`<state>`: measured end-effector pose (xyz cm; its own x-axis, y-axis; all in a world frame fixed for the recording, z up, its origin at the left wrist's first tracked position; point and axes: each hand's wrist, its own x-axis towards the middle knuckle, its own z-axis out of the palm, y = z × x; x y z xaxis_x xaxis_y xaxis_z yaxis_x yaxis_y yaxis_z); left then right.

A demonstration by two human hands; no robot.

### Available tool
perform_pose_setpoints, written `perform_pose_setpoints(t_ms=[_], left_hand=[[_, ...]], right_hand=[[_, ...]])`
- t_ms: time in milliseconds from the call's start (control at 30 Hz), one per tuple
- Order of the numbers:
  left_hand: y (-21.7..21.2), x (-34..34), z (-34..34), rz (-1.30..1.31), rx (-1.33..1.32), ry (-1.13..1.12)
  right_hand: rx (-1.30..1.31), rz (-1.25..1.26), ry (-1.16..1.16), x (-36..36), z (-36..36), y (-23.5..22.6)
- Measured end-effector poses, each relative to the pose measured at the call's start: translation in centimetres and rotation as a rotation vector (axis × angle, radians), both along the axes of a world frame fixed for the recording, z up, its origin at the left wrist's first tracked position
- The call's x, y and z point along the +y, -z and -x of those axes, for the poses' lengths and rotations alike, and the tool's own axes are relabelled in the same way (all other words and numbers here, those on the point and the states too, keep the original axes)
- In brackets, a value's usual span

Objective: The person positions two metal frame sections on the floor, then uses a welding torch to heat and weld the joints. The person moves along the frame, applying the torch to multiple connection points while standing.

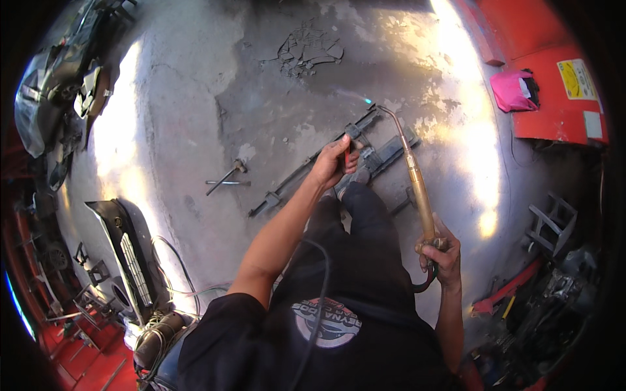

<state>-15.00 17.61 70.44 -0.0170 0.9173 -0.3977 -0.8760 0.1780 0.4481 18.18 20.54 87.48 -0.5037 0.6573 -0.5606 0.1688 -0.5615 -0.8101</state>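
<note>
My right hand (443, 251) is wrapped round the valve end of a brass gas torch (417, 189). The torch's thin bent tube reaches up and to the left, and a small blue-green flame (369, 101) burns at its tip. My left hand (336, 163) is closed on a small red object (347, 158) that looks like a lighter; the fingers partly cover it. Beneath that hand, a long dark metal bar with brackets (300, 173) lies slanted on the floor. A second, wider dark metal piece (391, 153) lies at its right, near my feet.
A hammer (228, 174) lies across a metal rod to the left. Hoses (173, 260) and a dark car panel (127, 254) are farther left. On the right stand a red panel with a pink bag (512, 90) and a metal stand (553, 223). Broken flakes (310, 49) lie ahead.
</note>
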Motion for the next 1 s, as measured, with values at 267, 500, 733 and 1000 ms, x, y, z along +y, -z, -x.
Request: perform_pose_setpoints(t_ms=[267,500,733,1000], left_hand=[[5.9,-5.9,-0.8,0.369,0.091,0.087],[8.1,-9.1,-0.4,0.621,0.217,0.0],[11.9,-14.7,0.5,0.805,0.297,0.05],[16.5,-15.2,4.1,0.784,0.509,0.154]], right_hand=[[-0.083,-0.033,0.063,5.0,-0.7,2.8],[-0.09,-0.007,0.041,8.7,-0.7,5.2],[-0.144,-0.006,0.068,8.1,-0.8,5.2],[-0.198,-0.048,0.187,2.2,-0.9,3.7]])
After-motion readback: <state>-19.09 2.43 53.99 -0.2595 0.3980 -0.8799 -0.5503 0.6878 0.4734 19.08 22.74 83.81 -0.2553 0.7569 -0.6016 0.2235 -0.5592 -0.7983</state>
